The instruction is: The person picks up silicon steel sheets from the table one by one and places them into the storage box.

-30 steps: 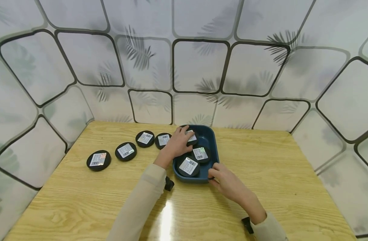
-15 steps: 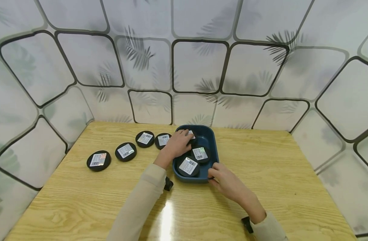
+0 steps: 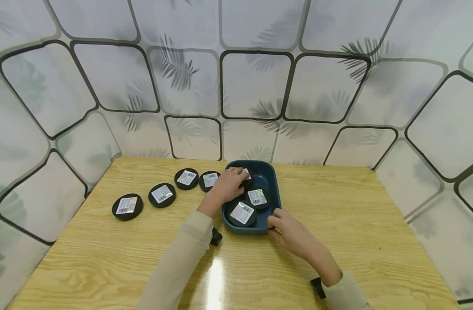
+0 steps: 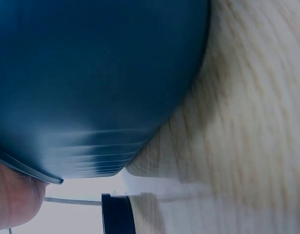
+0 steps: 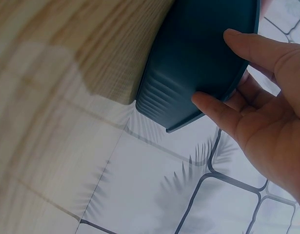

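Head view: we see the blue tray (image 3: 276, 189) on the wooden table (image 3: 356, 215), with at least three labelled black discs inside. The left hand (image 3: 226, 186) reaches over the left wall, its fingers on the rear disc (image 3: 247, 175); we cannot tell whether they grip it. That hand hides much of the tray's left side. The right hand (image 3: 292, 234) pinches the near right corner; the hands are apart. Four more discs lie left of the tray, the nearest one (image 3: 209, 180) just beside the left hand. A leaf-patterned backdrop (image 3: 256, 86) closes off the rear.

Left wrist view: we get mostly the tray's outer wall, which blocks the contents; part of the left hand shows at the rim.

Right wrist view: we note the thumb and a finger against the outer wall, other fingers behind the rim.
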`<act>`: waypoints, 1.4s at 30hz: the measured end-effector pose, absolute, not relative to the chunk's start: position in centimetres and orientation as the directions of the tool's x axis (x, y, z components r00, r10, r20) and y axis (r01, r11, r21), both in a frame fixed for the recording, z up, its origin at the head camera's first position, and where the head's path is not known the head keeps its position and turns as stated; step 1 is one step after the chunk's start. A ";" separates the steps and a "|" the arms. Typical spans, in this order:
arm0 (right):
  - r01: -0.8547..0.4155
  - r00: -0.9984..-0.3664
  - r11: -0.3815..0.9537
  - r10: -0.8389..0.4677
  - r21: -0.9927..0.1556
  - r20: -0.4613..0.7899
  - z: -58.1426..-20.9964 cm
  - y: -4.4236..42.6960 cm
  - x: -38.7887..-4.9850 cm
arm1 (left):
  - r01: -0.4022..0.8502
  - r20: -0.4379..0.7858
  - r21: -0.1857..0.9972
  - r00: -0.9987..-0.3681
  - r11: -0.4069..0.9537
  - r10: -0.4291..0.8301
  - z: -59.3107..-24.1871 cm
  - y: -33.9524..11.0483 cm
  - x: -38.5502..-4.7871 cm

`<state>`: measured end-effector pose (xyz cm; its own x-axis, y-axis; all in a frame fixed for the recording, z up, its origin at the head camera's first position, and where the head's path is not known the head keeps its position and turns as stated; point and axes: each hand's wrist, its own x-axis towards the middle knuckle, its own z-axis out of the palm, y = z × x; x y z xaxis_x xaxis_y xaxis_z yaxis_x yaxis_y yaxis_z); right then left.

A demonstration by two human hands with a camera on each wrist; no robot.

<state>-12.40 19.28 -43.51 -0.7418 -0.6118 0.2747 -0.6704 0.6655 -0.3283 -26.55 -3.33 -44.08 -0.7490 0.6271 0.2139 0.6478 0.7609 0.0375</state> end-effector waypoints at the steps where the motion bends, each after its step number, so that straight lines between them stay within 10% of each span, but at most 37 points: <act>1: -0.671 -0.741 0.665 -0.613 -0.327 0.274 -43.5 19.3 -12.4 | 0.649 0.215 0.038 -0.747 0.759 0.628 -44.1 -3.3 -26.5; 29: -0.675 -0.737 0.660 -0.623 -0.328 0.263 -43.4 19.3 -12.4 | 0.665 0.290 0.087 -0.729 0.742 0.619 -44.4 -3.4 -26.5; 42: -0.678 -0.735 0.657 -0.615 -0.329 0.285 -43.5 19.2 -12.3 | 0.630 0.415 0.368 -0.769 0.684 0.486 -44.5 -4.6 -26.6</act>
<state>-12.33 19.23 -43.52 -0.7351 -0.6150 0.2854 -0.6778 0.6574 -0.3293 -26.56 -4.58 -44.49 -0.7693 0.4861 0.4146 0.6302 0.6839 0.3675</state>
